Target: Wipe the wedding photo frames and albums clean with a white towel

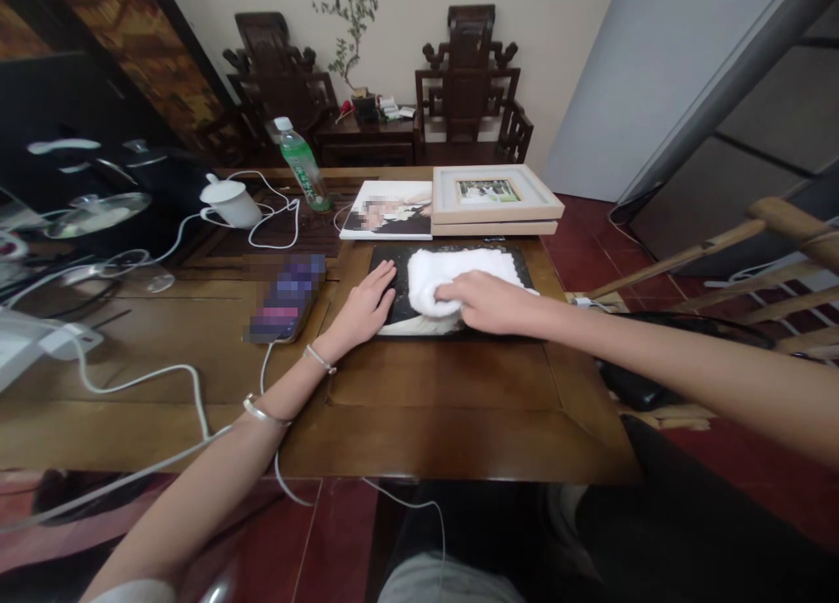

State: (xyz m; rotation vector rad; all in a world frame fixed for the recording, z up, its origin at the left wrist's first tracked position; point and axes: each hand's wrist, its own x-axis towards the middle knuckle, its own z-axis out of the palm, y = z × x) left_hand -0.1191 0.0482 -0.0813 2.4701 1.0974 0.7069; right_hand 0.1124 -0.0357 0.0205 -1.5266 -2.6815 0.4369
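A dark flat picture panel point(401, 299) with a pale patch along its near edge lies on the wooden table in front of me. My left hand point(365, 309) rests flat at the panel's left edge, fingers stretched out and holding nothing. Bunched in the curled fingers of my right hand point(486, 302) is a white cloth point(468, 266), pressed onto the panel. The cloth covers much of the panel's middle and right side, so most of the picture is hidden.
Behind the panel are a photo board point(386, 210) and stacked wooden picture frames point(498, 203). To the left are a phone point(288, 299) on a cable, a green-labelled bottle point(305, 170), a lidded white cup point(231, 203) and loose white cords point(150, 371). A wooden chair point(695, 240) stands right.
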